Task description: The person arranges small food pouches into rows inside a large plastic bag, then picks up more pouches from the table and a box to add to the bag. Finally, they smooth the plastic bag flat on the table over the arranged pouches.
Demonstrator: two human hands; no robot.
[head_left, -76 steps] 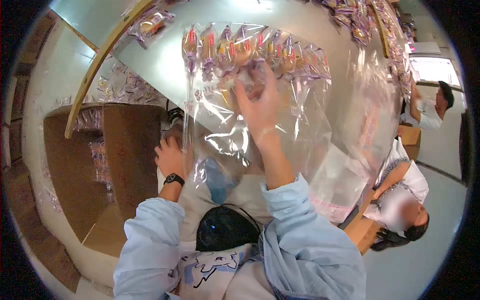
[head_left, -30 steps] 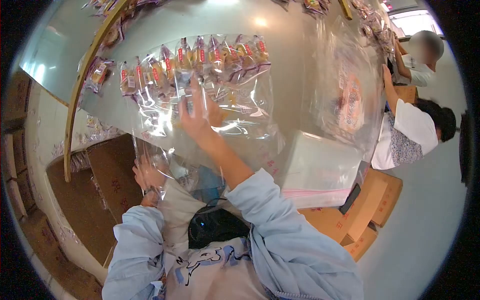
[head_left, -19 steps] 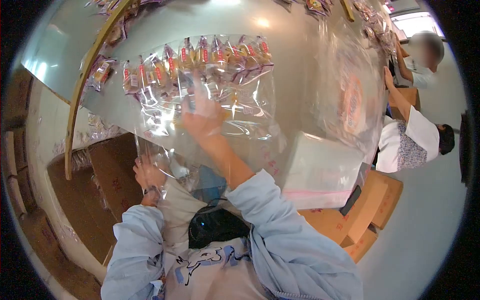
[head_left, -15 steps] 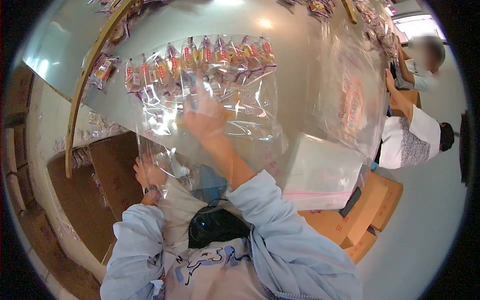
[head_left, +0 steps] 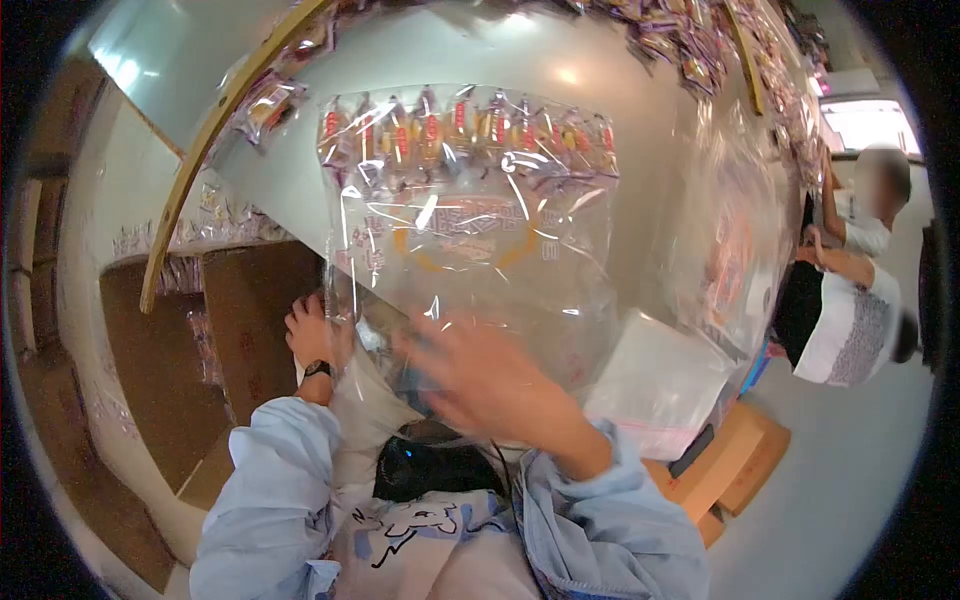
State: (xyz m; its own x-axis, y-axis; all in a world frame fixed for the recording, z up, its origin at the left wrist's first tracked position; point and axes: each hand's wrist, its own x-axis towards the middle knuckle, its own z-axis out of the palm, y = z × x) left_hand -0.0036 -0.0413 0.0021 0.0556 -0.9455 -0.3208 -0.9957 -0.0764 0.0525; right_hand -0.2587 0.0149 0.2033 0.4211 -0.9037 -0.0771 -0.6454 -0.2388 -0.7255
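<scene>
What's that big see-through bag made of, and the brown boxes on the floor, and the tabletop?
The big bag looks like thin, glossy clear plastic film: it crinkles, throws white glare, and the row of wrapped snacks shows through it. The boxes look like matte brown cardboard, with flat panels and folded edges. The tabletop is smooth, pale and shiny, reflecting lamps; laminate or painted metal, I cannot tell.

My right hand (head_left: 490, 385) is motion-blurred, its grip unclear. The clear bag (head_left: 470, 250) partly veils my left hand (head_left: 312, 335). Lettering on the snack packets (head_left: 460, 130) is unreadable.
</scene>
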